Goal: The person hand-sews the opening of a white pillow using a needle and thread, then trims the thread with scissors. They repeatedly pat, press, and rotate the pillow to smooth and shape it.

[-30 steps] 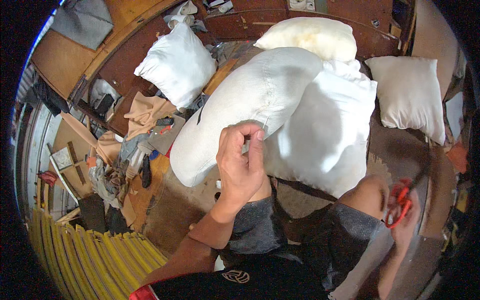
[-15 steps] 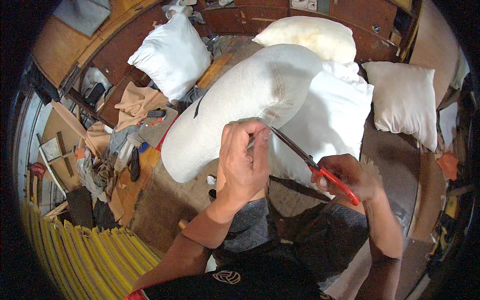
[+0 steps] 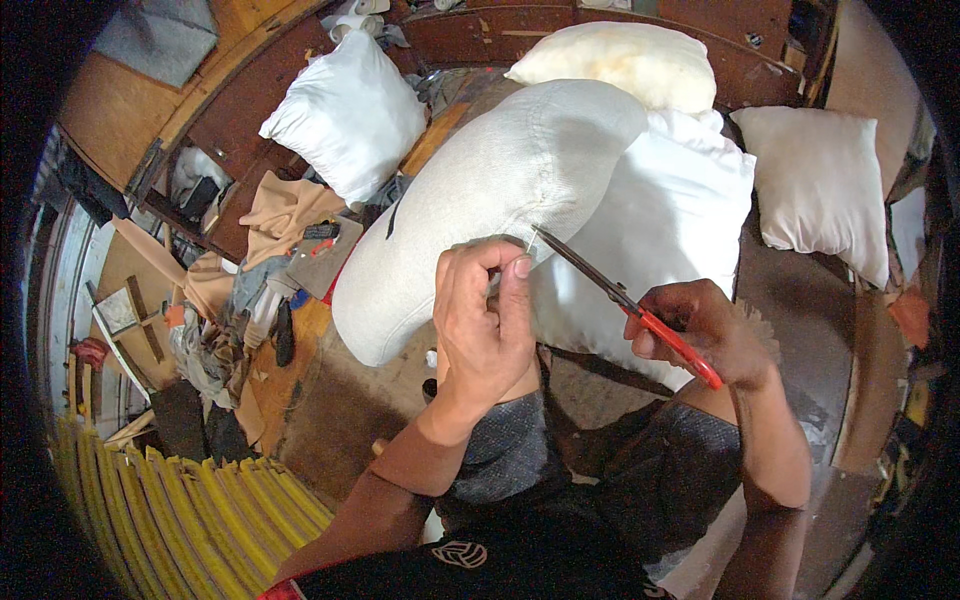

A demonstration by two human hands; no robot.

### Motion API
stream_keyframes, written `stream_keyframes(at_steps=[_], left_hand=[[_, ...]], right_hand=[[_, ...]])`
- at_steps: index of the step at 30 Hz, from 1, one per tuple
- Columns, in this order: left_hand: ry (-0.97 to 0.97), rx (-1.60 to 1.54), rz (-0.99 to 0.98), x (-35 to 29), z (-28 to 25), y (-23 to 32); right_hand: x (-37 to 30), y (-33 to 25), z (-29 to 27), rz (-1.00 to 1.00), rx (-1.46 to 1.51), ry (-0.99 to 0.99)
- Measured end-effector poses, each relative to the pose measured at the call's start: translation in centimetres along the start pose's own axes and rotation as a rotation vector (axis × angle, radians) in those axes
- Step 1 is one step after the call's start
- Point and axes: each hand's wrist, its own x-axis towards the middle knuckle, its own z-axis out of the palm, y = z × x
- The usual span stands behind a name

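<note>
One curved cushion (image 3: 480, 195), metal-bladed scissors (image 3: 618, 291)

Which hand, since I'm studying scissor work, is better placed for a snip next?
Probably the right hand: it holds red-handled scissors, tips near a pale strand at the pinching left hand.

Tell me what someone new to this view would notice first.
The eye would probably fall first on the long, rounded off-white fabric cushion lying across the centre. In front of it, the dark-bladed, red-handled scissors in the right hand angle up to the left, their tips near a thin pale strand pinched by the left hand. At the lower left, yellow ridged material also stands out.
</note>
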Motion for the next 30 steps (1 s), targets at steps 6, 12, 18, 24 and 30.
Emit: stream_keyframes(at_steps=[6,12,18,24,30], left_hand=[[-0.001,-0.012,-0.021,-0.2,0.0,-0.2],[-0.005,-0.026,-0.044,-0.4,-0.1,-0.1],[0.008,-0.048,-0.050,-0.1,0.4,0.1],[0.022,-0.056,-0.007,-0.7,-0.2,-0.5],[-0.196,-0.143,0.016,-2.1,-1.3,0.5]], right_hand=[[0.1,-0.1,0.2,0.000,0.018,0.033],[0.1,-0.2,0.1,0.061,0.083,0.002],[0.1,-0.2,-0.3,0.117,0.011,-0.009],[-4.4,-1.0,-1.9,-0.101,-0.516,0.222],[-18.0,17.8,-6.8,-0.068,-0.187,1.285]])
